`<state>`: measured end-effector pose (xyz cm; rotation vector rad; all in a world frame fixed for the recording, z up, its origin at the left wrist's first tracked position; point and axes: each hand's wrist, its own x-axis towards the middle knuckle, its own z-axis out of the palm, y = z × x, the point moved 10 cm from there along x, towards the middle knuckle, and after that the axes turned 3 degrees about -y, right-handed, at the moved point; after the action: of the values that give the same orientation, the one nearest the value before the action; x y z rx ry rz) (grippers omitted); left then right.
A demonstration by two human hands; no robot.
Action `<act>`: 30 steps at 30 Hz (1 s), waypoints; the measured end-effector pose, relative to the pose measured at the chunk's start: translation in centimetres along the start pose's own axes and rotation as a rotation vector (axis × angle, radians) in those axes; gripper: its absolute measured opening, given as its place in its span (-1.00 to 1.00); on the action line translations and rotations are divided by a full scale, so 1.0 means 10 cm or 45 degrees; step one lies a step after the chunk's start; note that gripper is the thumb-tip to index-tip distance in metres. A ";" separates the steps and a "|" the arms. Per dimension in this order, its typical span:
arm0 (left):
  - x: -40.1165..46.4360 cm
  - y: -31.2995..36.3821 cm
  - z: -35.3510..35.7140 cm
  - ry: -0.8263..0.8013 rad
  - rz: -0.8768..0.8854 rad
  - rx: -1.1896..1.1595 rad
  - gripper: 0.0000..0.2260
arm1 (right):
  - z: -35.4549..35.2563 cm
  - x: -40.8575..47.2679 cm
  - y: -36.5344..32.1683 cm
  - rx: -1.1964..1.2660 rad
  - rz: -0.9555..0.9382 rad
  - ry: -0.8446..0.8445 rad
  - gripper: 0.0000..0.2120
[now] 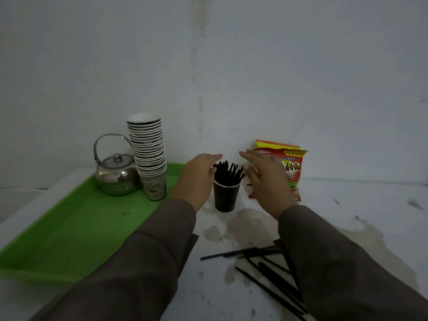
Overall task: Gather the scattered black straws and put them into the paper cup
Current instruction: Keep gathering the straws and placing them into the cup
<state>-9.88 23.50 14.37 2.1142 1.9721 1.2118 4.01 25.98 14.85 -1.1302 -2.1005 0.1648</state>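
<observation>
I'm seeing the paper cup (225, 195) standing on the counter (347, 205) between my hands, straws (228, 173) in it, tray (69, 228) sitting left, packet (287, 172) behind right, loose straws (266, 269) lying nearer me.

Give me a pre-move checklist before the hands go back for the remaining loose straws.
1. Paper cup upright on the table: ok.
2. Straws in the cup standing inside the rim: ok.
3. Left hand free, fingers straight: ok.
4. Right hand free, fingers straight: ok.
5. Loose straws all gathered: not ok, several lie on the table near the right sleeve.
6. Any straws hidden under the right sleeve: cannot tell.
</observation>
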 end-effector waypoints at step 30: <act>-1.67 0.85 1.24 -0.729 0.563 -0.051 -0.71 | 0.06 -1.71 0.61 -0.456 0.132 -0.439 -0.90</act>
<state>5.30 13.51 1.23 2.5727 1.2760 0.5454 13.57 16.69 2.57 -1.5121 -2.4419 0.0323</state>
